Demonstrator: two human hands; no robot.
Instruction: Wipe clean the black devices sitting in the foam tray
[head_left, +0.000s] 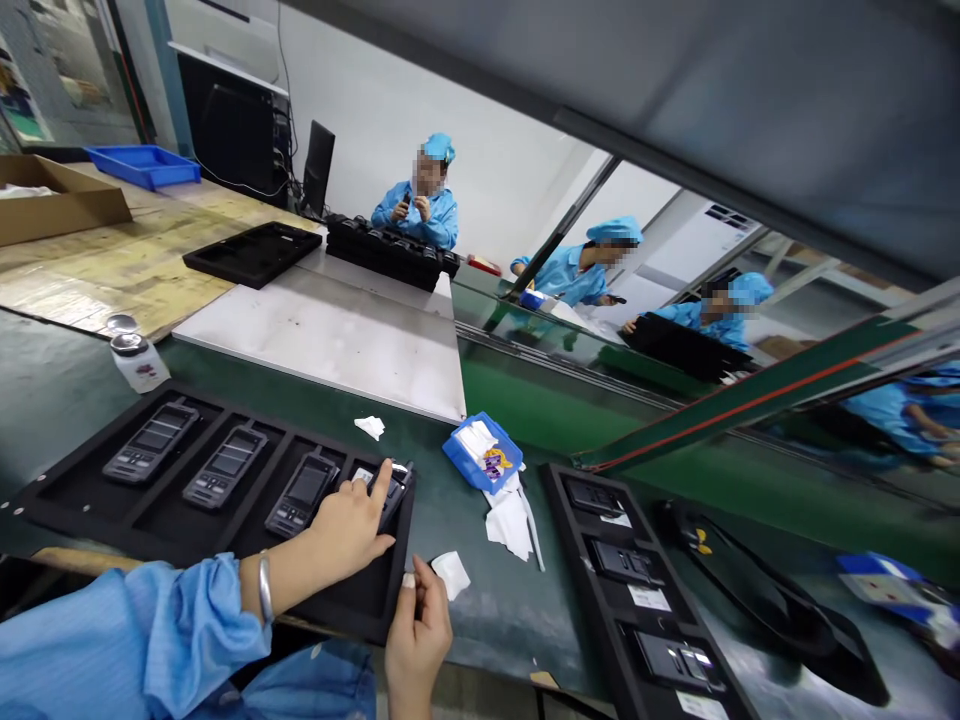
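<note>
My left hand [349,530] reaches over the right end of a black compartment tray [150,525], index finger and thumb stretched apart. Under its fingertips lies a handheld radio [396,492], partly hidden by the hand. Three more handheld radios with screens and keypads, one of them this radio [225,466], lie face up in the other compartments. My right hand [418,635] is beside the tray's near right corner, its fingers curled towards the thumb. Whatever it pinches, if anything, I cannot make out. A crumpled white wipe [451,575] lies just beyond it.
A blue bin [480,450] with wrappers and white wipes stands ahead. To the right is a second black tray [622,620] holding several dark devices. A white-capped bottle [140,362] stands at the left. Co-workers in blue sit beyond the bench, including this person [424,205].
</note>
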